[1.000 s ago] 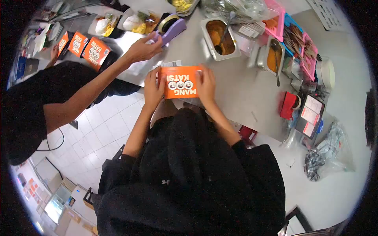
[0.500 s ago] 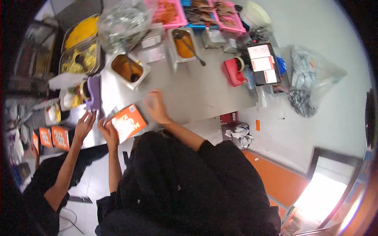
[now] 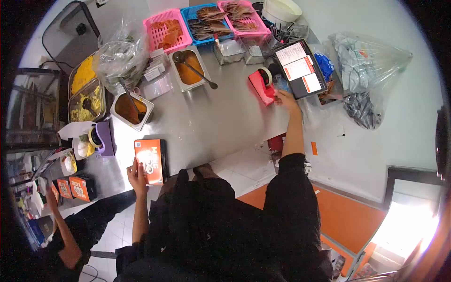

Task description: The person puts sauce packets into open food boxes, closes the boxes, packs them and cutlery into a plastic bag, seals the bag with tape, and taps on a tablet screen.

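Note:
My left hand (image 3: 136, 177) grips the left side of an orange and white printed food box (image 3: 150, 162), its fingers lying over the lid. The closed box rests by the near edge of the steel counter. Farther right, my right hand (image 3: 285, 99) is closed at the near end of a red tape dispenser (image 3: 261, 88) that carries a roll of tape (image 3: 265, 75). Whether the fingertips pinch a strip of tape or the dispenser itself is too small to make out.
Sauce pans (image 3: 131, 111) (image 3: 189, 68) with ladles stand on the steel counter (image 3: 206, 122). Pink and blue baskets (image 3: 164, 29) line the back. A tablet with paper slips (image 3: 300, 69) stands right. At left are a purple tape dispenser (image 3: 106, 141) and a co-worker's arm (image 3: 61, 221).
My right hand has moved right from near the box to the red tape dispenser. The box has turned more upright in view under my left hand. The co-worker's hand has left the purple dispenser.

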The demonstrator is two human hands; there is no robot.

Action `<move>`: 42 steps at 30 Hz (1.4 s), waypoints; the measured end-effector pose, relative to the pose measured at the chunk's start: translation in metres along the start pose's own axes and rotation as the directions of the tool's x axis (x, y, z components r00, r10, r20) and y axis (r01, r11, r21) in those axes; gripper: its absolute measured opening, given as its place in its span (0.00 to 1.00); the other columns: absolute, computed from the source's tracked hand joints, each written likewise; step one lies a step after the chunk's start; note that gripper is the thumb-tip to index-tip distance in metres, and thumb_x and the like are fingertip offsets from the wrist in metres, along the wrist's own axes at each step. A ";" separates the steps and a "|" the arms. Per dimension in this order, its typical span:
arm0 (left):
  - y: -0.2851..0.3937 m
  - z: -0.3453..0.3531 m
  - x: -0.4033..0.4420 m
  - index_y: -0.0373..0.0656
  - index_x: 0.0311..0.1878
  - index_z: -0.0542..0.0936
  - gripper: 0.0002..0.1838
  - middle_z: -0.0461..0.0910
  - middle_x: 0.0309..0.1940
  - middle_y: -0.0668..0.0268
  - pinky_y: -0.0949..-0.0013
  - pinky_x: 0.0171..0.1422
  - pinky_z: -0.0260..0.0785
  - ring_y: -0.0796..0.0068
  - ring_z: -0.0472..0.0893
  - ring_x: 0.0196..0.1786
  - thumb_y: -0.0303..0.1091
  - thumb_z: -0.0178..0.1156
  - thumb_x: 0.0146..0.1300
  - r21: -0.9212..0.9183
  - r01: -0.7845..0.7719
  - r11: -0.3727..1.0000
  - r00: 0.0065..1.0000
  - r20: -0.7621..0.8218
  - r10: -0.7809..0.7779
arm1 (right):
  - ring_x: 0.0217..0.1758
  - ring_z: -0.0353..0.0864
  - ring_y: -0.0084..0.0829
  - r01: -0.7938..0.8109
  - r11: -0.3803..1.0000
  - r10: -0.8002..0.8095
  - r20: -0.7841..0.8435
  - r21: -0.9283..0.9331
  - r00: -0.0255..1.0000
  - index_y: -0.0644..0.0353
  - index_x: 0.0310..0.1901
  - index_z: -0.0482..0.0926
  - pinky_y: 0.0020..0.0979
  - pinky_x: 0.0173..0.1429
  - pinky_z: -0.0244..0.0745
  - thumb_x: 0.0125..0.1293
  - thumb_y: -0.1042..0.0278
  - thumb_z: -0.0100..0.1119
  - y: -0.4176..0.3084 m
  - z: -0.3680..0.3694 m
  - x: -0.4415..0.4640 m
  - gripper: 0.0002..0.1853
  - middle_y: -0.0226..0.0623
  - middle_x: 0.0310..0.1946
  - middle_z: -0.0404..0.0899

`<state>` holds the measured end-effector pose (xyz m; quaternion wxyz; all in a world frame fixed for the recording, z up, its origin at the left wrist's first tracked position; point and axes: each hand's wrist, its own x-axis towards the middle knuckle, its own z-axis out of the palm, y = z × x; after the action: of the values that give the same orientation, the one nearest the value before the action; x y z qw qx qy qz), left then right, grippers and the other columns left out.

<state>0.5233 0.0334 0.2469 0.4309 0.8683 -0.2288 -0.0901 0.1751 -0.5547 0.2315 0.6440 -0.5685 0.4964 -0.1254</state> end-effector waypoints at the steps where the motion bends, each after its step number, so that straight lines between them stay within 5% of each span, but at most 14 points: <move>1: 0.001 0.003 -0.001 0.42 0.58 0.75 0.18 0.66 0.33 0.68 0.77 0.34 0.66 0.82 0.69 0.31 0.35 0.56 0.65 -0.021 0.009 1.000 1.000 -0.012 -0.009 | 0.39 0.79 0.31 0.080 0.981 -0.084 0.013 0.176 0.996 0.63 0.43 0.75 0.36 0.49 0.76 0.64 0.57 0.59 0.006 -0.001 -0.016 0.16 0.37 0.38 0.77; 5: -0.014 0.010 -0.003 0.45 0.58 0.76 0.17 0.69 0.37 0.64 0.76 0.37 0.69 0.80 0.73 0.34 0.35 0.56 0.66 -0.066 0.064 0.996 0.997 -0.046 -0.067 | 0.39 0.79 0.35 0.256 0.828 -0.243 -0.094 0.499 0.966 0.64 0.43 0.75 0.41 0.51 0.78 0.67 0.62 0.54 0.025 0.010 -0.064 0.12 0.38 0.38 0.77; 8: -0.015 0.015 -0.003 0.43 0.57 0.76 0.17 0.70 0.38 0.63 0.75 0.34 0.69 0.80 0.74 0.32 0.34 0.56 0.66 -0.038 0.044 0.998 0.997 -0.063 -0.047 | 0.39 0.78 0.36 -0.055 0.833 0.030 0.056 0.550 0.998 0.64 0.44 0.75 0.43 0.52 0.78 0.65 0.64 0.56 0.046 0.004 -0.046 0.12 0.39 0.39 0.77; 13: -0.052 0.026 -0.005 0.40 0.55 0.77 0.17 0.76 0.40 0.59 0.70 0.40 0.71 0.72 0.75 0.43 0.33 0.55 0.64 -0.167 0.038 0.985 0.995 -0.086 -0.053 | 0.31 0.79 0.28 -0.304 0.953 0.295 0.188 0.018 0.937 0.60 0.41 0.78 0.33 0.35 0.78 0.63 0.62 0.59 0.015 0.038 -0.058 0.12 0.32 0.33 0.78; 15: -0.045 0.024 -0.001 0.43 0.53 0.79 0.15 0.75 0.41 0.58 0.70 0.40 0.73 0.71 0.77 0.40 0.30 0.56 0.62 -0.023 -0.060 0.998 0.992 -0.113 0.057 | 0.21 0.74 0.21 -0.192 0.973 0.224 0.339 -0.124 0.914 0.60 0.44 0.79 0.23 0.24 0.68 0.64 0.63 0.57 -0.044 0.107 -0.101 0.12 0.28 0.30 0.78; 18: -0.008 0.007 0.006 0.43 0.47 0.82 0.13 0.77 0.35 0.60 0.70 0.37 0.72 0.69 0.79 0.33 0.30 0.62 0.58 0.028 -0.012 1.000 0.987 -0.157 0.016 | 0.11 0.60 0.15 0.162 0.945 0.110 0.745 -0.284 0.658 0.63 0.49 0.77 0.24 0.20 0.67 0.66 0.62 0.54 -0.075 0.243 -0.119 0.16 0.29 0.28 0.77; 21: 0.004 -0.004 0.014 0.41 0.40 0.84 0.10 0.80 0.27 0.61 0.71 0.35 0.71 0.71 0.79 0.30 0.32 0.65 0.54 -0.040 0.126 0.991 0.982 -0.136 -0.131 | 0.10 0.55 0.12 -0.028 0.999 -0.002 0.862 0.019 0.507 0.63 0.61 0.68 0.17 0.15 0.57 0.65 0.65 0.57 -0.067 0.404 -0.148 0.24 0.25 0.19 0.72; 24: 0.000 -0.004 0.013 0.37 0.43 0.82 0.14 0.81 0.25 0.58 0.70 0.33 0.70 0.73 0.80 0.27 0.31 0.67 0.52 -0.228 0.217 0.949 0.960 -0.126 -0.250 | 0.10 0.65 0.21 -0.011 0.997 0.071 0.768 -0.083 0.636 0.63 0.41 0.73 0.28 0.19 0.68 0.57 0.71 0.62 -0.061 0.520 -0.159 0.12 0.34 0.19 0.74; 26: -0.013 0.002 0.010 0.40 0.55 0.74 0.24 0.80 0.23 0.59 0.70 0.31 0.70 0.74 0.78 0.26 0.30 0.66 0.53 -0.298 0.224 0.928 0.947 -0.158 -0.279 | 0.11 0.70 0.28 0.457 0.832 -0.152 0.663 -0.314 0.733 0.63 0.35 0.70 0.32 0.18 0.68 0.53 0.71 0.63 -0.022 0.560 -0.139 0.12 0.39 0.20 0.75; 28: -0.006 -0.001 0.011 0.42 0.57 0.73 0.25 0.78 0.24 0.60 0.70 0.31 0.69 0.73 0.77 0.26 0.31 0.65 0.55 -0.365 0.242 0.899 0.945 -0.121 -0.304 | 0.18 0.77 0.40 0.739 0.532 -0.411 0.638 -0.412 0.651 0.65 0.30 0.67 0.38 0.24 0.71 0.49 0.67 0.68 -0.006 0.569 -0.133 0.17 0.46 0.23 0.76; 31: -0.012 -0.001 0.013 0.43 0.55 0.76 0.21 0.75 0.25 0.61 0.69 0.37 0.68 0.69 0.74 0.30 0.34 0.63 0.57 -0.334 0.177 0.926 0.978 -0.044 -0.203 | 0.26 0.80 0.44 0.568 0.592 -0.193 0.584 -0.571 0.789 0.66 0.31 0.68 0.39 0.31 0.73 0.47 0.62 0.70 -0.029 0.550 -0.148 0.21 0.45 0.25 0.77; 37: -0.032 -0.015 0.027 0.45 0.50 0.80 0.16 0.74 0.34 0.57 0.61 0.48 0.66 0.60 0.72 0.41 0.40 0.59 0.61 0.100 -0.111 0.989 0.966 0.245 0.084 | 0.45 0.76 0.54 0.459 0.512 -0.296 0.352 -0.727 0.888 0.66 0.46 0.66 0.47 0.47 0.71 0.50 0.59 0.68 -0.031 0.494 -0.197 0.28 0.52 0.43 0.75; 41: -0.067 -0.036 -0.003 0.33 0.54 0.72 0.26 0.73 0.35 0.51 0.56 0.49 0.66 0.53 0.73 0.45 0.41 0.63 0.57 0.178 0.177 0.968 0.983 -0.084 -0.164 | 0.50 0.74 0.51 0.572 0.497 -0.620 0.194 -0.653 0.760 0.67 0.55 0.58 0.45 0.55 0.69 0.52 0.62 0.68 0.018 0.465 -0.227 0.35 0.53 0.53 0.67; 42: -0.065 -0.037 -0.010 0.32 0.54 0.70 0.27 0.73 0.36 0.50 0.56 0.49 0.66 0.52 0.73 0.45 0.40 0.63 0.57 0.165 0.178 0.970 0.984 -0.035 -0.175 | 0.57 0.68 0.45 0.095 0.990 -0.070 0.236 -0.099 0.969 0.70 0.60 0.50 0.43 0.62 0.62 0.52 0.64 0.68 0.035 0.463 -0.228 0.42 0.53 0.55 0.62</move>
<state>0.5484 0.0983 0.2172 0.3489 0.9192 -0.1529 -0.0997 0.4145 -0.0967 0.2500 0.6595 -0.6340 0.3998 -0.0573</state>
